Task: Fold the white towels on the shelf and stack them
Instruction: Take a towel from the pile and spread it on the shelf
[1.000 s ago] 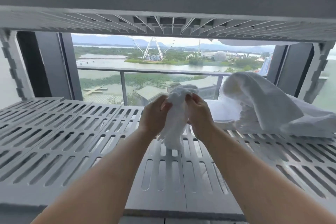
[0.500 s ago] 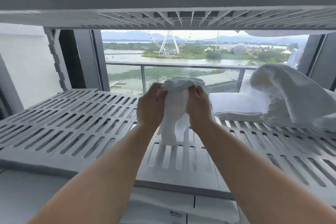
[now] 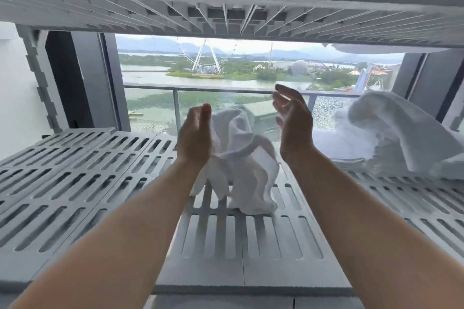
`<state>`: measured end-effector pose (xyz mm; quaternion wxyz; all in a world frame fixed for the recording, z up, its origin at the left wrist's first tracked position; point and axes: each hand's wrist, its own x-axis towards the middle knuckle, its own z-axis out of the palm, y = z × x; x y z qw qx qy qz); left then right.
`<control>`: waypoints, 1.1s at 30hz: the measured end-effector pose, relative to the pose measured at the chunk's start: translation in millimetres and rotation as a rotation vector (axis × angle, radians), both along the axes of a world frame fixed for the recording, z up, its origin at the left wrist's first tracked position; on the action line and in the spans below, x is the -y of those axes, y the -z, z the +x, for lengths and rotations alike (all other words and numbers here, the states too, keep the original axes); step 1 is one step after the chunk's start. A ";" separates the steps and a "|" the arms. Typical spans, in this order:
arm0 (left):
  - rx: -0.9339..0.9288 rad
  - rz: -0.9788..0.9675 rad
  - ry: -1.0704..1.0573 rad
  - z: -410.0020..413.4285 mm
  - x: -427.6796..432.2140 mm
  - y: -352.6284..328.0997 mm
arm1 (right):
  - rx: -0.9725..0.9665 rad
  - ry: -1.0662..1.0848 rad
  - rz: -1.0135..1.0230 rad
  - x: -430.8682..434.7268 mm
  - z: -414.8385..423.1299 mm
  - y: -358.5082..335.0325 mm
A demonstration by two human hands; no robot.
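Noted at the slatted shelf [image 3: 100, 170]: small white towel [image 3: 241, 158] bunched upright mid-shelf, lower end on the slats, between the two hands. Left hand [image 3: 194, 133] edge-on, fingers straight and pressed together, flat beside the cloth; contact not clear. Right hand [image 3: 292, 120] just apart from it, fingers loosely curved and slightly spread, holding nothing. Loose heap of more towels [image 3: 391, 133] well to the right, on the same shelf. Likely risks: unsupported cloth slumping into a tangle, corners lost, so a crooked fold; a corner dipping into a slot and snagging; a careless spread sweeping into the heap.
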<state>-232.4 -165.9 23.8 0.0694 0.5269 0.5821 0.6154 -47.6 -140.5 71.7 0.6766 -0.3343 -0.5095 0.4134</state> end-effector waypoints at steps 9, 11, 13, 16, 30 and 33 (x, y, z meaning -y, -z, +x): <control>-0.436 -0.138 0.290 61.0 -54.1 -23.4 | 0.303 0.306 -0.179 -19.0 59.1 33.3; -0.614 -0.139 0.276 78.2 -66.3 -18.8 | 0.370 0.349 -0.205 -25.6 76.9 38.8; -0.727 -0.149 0.252 93.1 -75.9 -20.9 | 0.440 0.408 -0.196 -31.6 92.9 41.8; -0.696 -0.185 0.300 133.2 -92.0 -22.5 | 0.548 0.512 -0.168 -42.4 130.1 44.7; -0.513 -0.274 0.208 340.3 -174.5 11.5 | 1.072 0.791 0.196 -128.6 344.9 44.3; -0.351 -0.288 0.105 370.7 -189.4 9.2 | 1.064 0.756 0.146 -146.2 378.5 38.9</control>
